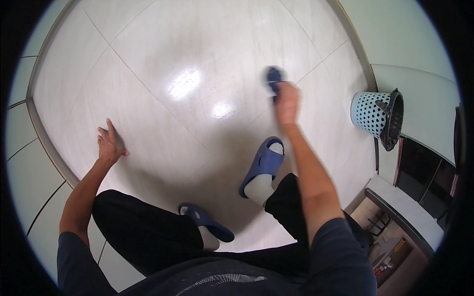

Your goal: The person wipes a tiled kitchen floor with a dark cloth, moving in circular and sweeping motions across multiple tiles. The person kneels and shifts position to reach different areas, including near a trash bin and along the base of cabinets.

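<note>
My right hand [288, 103] grips a small dark blue object [274, 77] over the pale tiled floor [207, 44]. Motion blurs it, so I cannot tell exactly what it is or whether it touches the tiles. On the other side, my left hand [107, 146] is empty with its fingers spread, close to the floor near the left wall. Between my arms are my feet in grey-white socks and blue slide sandals, the right slide [266, 159] farther forward than the left slide [203, 220].
A light blue perforated wastebasket [368, 113] with a black bag liner [393, 122] stands by the right wall [400, 37]. Tiled wall [22, 125] runs along the left. At lower right a doorway [392, 222] opens onto another room.
</note>
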The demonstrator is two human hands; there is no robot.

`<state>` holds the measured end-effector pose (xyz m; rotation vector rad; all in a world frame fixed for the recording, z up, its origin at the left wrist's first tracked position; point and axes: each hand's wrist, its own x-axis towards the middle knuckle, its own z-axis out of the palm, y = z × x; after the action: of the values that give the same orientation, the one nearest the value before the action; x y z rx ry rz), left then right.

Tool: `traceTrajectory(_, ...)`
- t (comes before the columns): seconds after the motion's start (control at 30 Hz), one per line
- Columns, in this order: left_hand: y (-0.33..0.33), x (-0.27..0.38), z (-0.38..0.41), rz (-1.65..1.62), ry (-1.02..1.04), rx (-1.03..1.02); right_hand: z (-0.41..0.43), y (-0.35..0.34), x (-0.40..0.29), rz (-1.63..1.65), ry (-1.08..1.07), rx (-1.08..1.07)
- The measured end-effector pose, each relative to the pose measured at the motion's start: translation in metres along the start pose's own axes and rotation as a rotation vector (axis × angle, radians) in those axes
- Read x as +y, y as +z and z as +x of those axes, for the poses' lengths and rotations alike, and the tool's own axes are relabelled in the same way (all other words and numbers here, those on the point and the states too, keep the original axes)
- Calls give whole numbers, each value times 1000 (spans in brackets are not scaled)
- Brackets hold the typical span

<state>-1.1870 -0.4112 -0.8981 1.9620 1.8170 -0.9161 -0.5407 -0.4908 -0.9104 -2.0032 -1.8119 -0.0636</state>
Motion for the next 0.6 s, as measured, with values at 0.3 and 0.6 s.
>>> traceTrajectory(0.3,3,6,2,10,-17,3,-72,17,-94,63,142,45)
traceTrajectory(0.6,-6,12,2,-33,5,22,-189,0,-271,456,-502,-740)
